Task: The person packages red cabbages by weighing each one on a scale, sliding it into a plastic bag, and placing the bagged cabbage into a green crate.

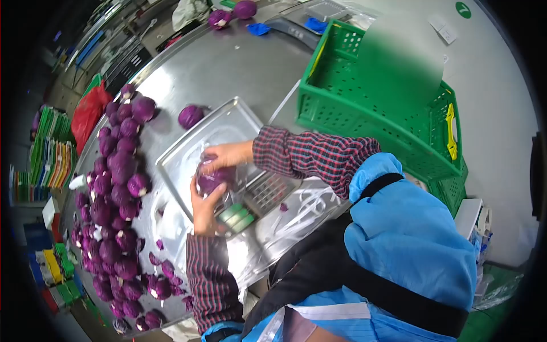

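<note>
A purple cabbage [212, 178] sits between my two hands, with some clear, shiny film about it. My right hand [224, 157] grips its top from the far side, fingers curled over it. From below, my left hand [206, 210] holds it with the thumb across its side. Both hands are over the metal tray of a weighing scale [238, 105]. Close by my left wrist are the scale's green display [236, 218] and its keypad [268, 194]. A single loose cabbage [191, 117] lies just beyond the tray.
A long heap of purple cabbages [111, 211] covers the table's left side, with torn leaves [165, 268] near it. A green crate [364, 122] stands at the right. White strips [307, 211] lie in front of me. Two cabbages [232, 14] sit at the far end.
</note>
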Available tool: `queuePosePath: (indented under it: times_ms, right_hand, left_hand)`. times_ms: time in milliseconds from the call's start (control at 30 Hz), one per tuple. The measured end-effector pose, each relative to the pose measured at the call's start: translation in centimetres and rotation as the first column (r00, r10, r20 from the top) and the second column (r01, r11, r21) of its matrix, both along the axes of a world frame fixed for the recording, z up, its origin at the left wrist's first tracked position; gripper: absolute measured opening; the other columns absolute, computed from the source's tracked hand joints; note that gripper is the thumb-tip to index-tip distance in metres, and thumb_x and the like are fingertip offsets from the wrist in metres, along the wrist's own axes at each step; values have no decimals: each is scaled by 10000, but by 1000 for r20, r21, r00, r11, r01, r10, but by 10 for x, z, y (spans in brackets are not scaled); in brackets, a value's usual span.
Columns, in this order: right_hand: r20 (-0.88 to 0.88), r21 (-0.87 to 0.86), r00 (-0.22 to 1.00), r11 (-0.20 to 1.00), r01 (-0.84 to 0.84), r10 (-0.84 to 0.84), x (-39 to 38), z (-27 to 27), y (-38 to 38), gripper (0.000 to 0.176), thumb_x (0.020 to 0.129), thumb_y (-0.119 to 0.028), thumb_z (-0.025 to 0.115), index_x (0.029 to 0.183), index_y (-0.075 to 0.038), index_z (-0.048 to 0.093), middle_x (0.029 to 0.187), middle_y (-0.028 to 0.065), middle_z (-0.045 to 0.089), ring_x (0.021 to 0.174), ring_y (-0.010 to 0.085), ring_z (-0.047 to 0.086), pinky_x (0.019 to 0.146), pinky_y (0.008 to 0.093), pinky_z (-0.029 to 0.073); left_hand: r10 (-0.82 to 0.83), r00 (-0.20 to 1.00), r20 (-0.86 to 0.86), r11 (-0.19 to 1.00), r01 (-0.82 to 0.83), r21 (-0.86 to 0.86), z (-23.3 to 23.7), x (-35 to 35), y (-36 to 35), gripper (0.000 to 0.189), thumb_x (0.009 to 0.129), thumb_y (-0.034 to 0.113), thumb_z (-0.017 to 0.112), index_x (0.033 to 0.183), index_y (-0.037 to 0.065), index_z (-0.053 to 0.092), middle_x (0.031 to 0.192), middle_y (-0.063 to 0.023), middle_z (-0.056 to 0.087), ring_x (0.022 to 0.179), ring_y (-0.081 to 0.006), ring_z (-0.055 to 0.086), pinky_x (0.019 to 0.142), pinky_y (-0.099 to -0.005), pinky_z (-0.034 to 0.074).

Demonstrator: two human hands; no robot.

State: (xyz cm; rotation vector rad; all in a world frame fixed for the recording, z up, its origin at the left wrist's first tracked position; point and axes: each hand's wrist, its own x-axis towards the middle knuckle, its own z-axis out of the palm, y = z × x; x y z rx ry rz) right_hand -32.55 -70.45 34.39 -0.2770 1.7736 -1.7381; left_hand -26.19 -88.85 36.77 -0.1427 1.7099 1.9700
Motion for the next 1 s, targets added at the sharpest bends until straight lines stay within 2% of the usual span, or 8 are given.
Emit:
queuePosePath:
  times_ms: [300,333,433,500,633,833,967,1000]
  right_hand:
    - [90,-271,925,884,380,-370,50,140,232,645,811,-163,641,1376,-10,370,1150,135,598,1034,229,617,904,358,514]
    - [114,-727,984,664,174,-133,35,92,291,707,800,-311,657,1388,-24,388,1350,169,473,1171,267,529,1003,427,448]
    - [371,-665,788,451,595,-492,32,62,443,683,858,-326,610,1369,51,360,1301,222,511,1212,324,503,1025,503,421]
    - [-33,-320,562,542,777,-826,52,30,492,561,870,-318,642,1312,-19,467,1278,137,538,1190,294,516,1013,460,439]
    - [128,-143,437,420,896,-890,45,-57,534,553,859,-298,658,1312,-36,480,1211,85,587,1045,240,580,957,353,451]
    - [-259,545,866,675,497,-428,14,-81,477,751,783,-307,713,1371,29,387,1228,185,558,1142,242,523,993,352,406]
    - [-579,802,812,-124,584,77,-65,-31,513,630,788,-286,715,1283,40,499,1265,241,535,1164,372,521,999,409,399]
    - [-433,901,901,7,433,2,-94,20,494,672,816,-371,680,1301,47,478,1283,270,514,1200,390,490,1008,400,383]
  left_hand:
    - [-71,966,-249,878,179,444,107,7,153,877,738,99,771,1444,125,252,1294,-98,421,1080,-183,500,906,-333,479]
    - [-98,933,-345,882,243,405,99,13,166,763,761,105,755,1404,125,344,1240,-71,460,1001,-159,513,855,-317,482]
    - [-307,748,-589,932,362,-26,58,24,141,381,810,124,719,1172,68,616,1023,-31,581,836,-121,553,729,-285,472]
    - [-263,794,-548,965,212,-155,32,49,100,194,831,118,695,1006,34,684,854,-47,613,764,-126,571,694,-276,463]
    - [-18,879,-476,890,-202,-408,-23,103,-23,110,821,68,696,918,17,684,807,-54,638,714,-125,602,678,-248,475]
    - [157,980,-120,623,-193,-758,-64,157,-175,212,738,95,765,905,39,647,818,-25,620,735,-114,570,683,-251,461]
    - [-245,939,-240,506,-87,-858,-103,147,-220,347,651,212,816,915,84,631,873,-75,583,832,-251,590,743,-364,488]
    - [-331,909,-253,466,-75,-882,-119,144,-228,357,636,216,819,913,88,633,883,-74,585,851,-254,590,755,-368,490]
